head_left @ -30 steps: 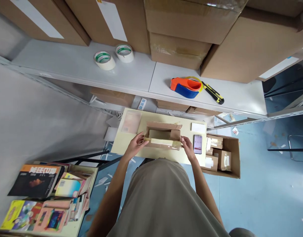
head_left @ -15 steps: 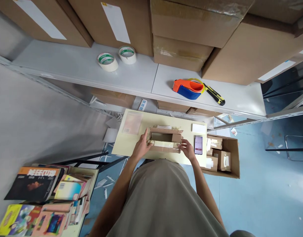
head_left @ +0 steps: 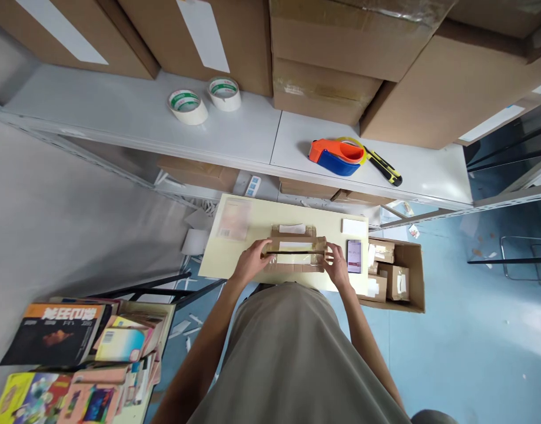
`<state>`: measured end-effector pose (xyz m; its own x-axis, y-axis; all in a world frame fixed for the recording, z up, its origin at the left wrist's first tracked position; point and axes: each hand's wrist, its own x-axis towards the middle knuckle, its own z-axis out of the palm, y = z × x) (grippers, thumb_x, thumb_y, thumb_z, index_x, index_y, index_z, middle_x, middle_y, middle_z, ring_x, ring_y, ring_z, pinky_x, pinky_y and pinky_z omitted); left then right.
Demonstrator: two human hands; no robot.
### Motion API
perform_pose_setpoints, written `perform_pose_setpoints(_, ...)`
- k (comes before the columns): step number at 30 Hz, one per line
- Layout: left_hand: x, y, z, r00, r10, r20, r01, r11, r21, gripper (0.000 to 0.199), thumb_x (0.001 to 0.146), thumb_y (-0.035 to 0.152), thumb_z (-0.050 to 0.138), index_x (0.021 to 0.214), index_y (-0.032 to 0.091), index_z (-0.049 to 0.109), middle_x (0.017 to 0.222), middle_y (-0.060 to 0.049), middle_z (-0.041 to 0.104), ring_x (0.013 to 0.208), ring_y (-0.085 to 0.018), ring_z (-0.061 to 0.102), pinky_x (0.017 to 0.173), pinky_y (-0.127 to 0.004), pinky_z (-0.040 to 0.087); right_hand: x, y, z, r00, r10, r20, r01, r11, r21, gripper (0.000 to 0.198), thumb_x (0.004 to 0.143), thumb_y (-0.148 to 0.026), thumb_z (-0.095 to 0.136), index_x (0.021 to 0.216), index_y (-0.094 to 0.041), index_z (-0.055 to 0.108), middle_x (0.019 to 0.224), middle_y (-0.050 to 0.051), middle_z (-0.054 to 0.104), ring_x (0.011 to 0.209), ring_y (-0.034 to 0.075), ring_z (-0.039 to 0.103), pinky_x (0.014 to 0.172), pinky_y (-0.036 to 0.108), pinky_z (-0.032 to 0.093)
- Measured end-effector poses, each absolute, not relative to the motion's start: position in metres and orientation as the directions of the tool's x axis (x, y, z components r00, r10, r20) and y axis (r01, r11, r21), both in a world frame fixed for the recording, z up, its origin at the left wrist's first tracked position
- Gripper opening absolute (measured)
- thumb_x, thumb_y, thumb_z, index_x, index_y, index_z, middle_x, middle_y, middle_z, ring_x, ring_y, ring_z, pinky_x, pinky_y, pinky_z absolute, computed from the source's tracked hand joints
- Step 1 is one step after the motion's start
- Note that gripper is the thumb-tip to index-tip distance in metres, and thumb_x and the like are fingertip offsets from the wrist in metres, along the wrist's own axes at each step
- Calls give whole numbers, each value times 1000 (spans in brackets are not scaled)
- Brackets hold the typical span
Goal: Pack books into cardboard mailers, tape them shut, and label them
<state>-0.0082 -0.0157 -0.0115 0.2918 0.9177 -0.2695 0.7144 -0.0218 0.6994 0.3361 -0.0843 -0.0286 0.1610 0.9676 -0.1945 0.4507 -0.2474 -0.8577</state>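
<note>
Top flaps [head_left: 296, 244] of the cardboard box [head_left: 295, 261] have swung from open to nearly meeting, while the left hand [head_left: 251, 260] and right hand [head_left: 337, 265] pinch its opposite ends, midway along the near edge of the tabletop [head_left: 223, 256]

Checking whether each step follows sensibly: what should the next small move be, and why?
Probably press the top flaps of the cardboard box together: a narrow dark gap shows between them, and the left hand and right hand are already at its opposite ends.
</note>
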Motion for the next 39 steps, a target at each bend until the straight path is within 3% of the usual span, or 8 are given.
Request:
perform_pose_setpoints(3,-10,-22,-17,294,919,-263,697,-18,717,38,96,38,75,133,30,70,137,-8,74,88,-24,77,85,-36,58,335,-86,-30,163,965,-206,446,-258,-857,41,93,-54,73,125,-29,78,138,11,65,108,30,76,96,56,71)
perform_pose_setpoints(8,-6,-25,-22,265,939,-220,677,-18,736,36,99,44,70,131,27,69,136,-10,74,91,-25,75,88,-37,58,331,-84,-23,184,949,-257,374,-309,-874,56,87,-61,82,131,-29,74,139,13,69,119,34,74,88,51,72)
perform_pose_setpoints(12,-3,-25,-23,230,950,-210,667,3,745,32,103,44,62,129,27,70,135,-10,76,89,-24,76,88,-37,57,327,-79,-21,241,937,-252,363,-328,-872,50,94,-69,71,116,-24,76,130,16,72,113,34,77,81,48,71)
perform_pose_setpoints(16,1,-26,-24,170,960,-222,655,58,753,27,101,41,62,123,27,72,128,-8,79,87,-24,76,86,-36,57,324,-76,-29,300,919,-255,318,-348,-882,46,91,-67,71,107,-24,71,120,14,75,107,32,77,84,48,69)
perform_pose_setpoints(25,13,-29,-31,12,959,-283,648,209,733,24,96,40,66,115,29,74,83,-1,78,78,-25,76,80,-35,56,328,-71,-35,250,934,-255,316,-328,-890,38,88,-61,71,103,-26,67,117,11,72,97,27,74,79,44,68)
perform_pose_setpoints(28,11,-28,-31,33,962,-272,634,191,750,23,95,39,64,115,28,73,99,-4,81,88,-26,78,87,-37,58,334,-71,-32,193,944,-266,305,-315,-899,38,89,-61,70,103,-25,67,117,11,71,98,28,75,77,44,68)
perform_pose_setpoints(33,17,-13,-13,81,992,-98,626,25,779,23,93,37,69,112,25,75,136,-15,74,137,-36,66,121,-52,50,344,-59,-9,171,972,-164,392,-220,-893,36,90,-58,74,108,-26,72,117,12,72,106,32,74,90,53,67)
perform_pose_setpoints(39,66,47,60,183,976,119,552,-202,809,21,102,35,64,116,24,76,142,-13,72,141,-33,63,126,-53,47,357,10,77,133,984,116,491,36,-871,31,101,-51,68,121,-28,74,126,13,73,112,34,71,105,57,60)
